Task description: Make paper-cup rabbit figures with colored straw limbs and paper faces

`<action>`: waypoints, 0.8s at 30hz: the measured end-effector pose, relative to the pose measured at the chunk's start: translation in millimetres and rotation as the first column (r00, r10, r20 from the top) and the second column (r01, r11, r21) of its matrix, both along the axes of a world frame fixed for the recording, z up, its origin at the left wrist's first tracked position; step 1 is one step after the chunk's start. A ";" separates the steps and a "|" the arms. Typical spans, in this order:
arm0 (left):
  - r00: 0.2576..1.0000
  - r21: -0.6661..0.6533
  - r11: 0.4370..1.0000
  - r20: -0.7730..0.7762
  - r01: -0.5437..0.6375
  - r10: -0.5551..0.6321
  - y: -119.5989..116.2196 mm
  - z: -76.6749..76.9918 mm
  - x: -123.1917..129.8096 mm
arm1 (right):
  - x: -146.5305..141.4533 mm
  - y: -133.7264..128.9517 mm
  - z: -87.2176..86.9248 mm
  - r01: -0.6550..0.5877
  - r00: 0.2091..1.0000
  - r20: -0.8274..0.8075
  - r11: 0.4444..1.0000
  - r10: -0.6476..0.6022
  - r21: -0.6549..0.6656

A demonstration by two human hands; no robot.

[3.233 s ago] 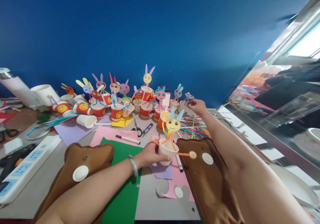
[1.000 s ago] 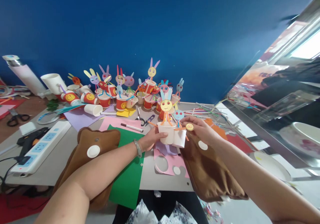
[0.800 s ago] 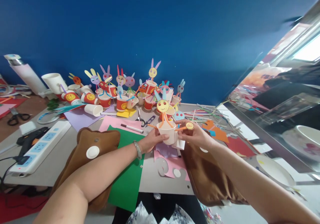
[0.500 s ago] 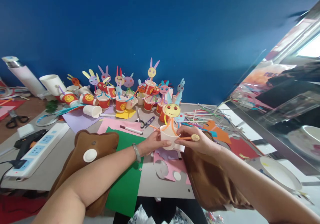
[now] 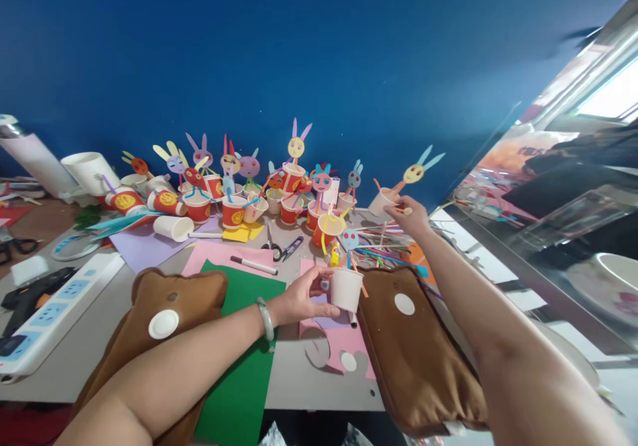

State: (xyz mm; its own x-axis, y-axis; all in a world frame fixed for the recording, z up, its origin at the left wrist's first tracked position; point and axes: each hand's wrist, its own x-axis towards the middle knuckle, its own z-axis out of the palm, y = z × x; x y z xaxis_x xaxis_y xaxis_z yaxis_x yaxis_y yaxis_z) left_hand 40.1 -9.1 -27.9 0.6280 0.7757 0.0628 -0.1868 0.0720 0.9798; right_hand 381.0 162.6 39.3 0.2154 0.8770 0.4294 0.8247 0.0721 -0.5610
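Note:
My left hand (image 5: 308,294) is closed round the left side of a white paper cup (image 5: 346,290), from which a small blue paper face (image 5: 349,238) on a straw sticks up. Farther back on the right, my right hand (image 5: 411,215) grips another white cup (image 5: 382,202) near the blue wall. That cup leans, and its yellow rabbit face (image 5: 414,173) with blue ears tilts right. Between the hands stands a red cup (image 5: 326,234) with yellow straws. Under my left hand's cup lie pink paper (image 5: 336,349) and a capped marker, partly hidden.
Rows of rabbit-face cups (image 5: 233,211) stand along the wall. Two brown pouches (image 5: 416,359) flank green paper (image 5: 239,366). Scissors (image 5: 272,246), a marker (image 5: 254,265), a power strip (image 5: 62,310), a glue gun (image 5: 37,293) and many straws (image 5: 379,243) lie about.
My right hand has carried the yellow rabbit cup back and right to the wall. My left hand has let go of it and now holds the cup with the blue face.

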 end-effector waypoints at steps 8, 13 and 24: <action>0.999 0.060 0.998 -0.037 0.011 -0.008 0.6 -4.8 0.6 | 6.0 50.2 -38.1 -0.096 0.987 0.122 0.990 0.109 -0.106; 0.999 0.025 1.000 -0.052 0.007 -0.005 0.5 -3.4 0.7 | 16.9 57.7 -34.2 -0.085 0.974 0.200 0.991 0.105 -0.106; 0.999 0.029 1.000 -0.051 0.000 0.001 1.4 -1.8 0.6 | 20.9 29.6 -7.0 0.129 0.939 0.337 0.979 -0.070 -0.156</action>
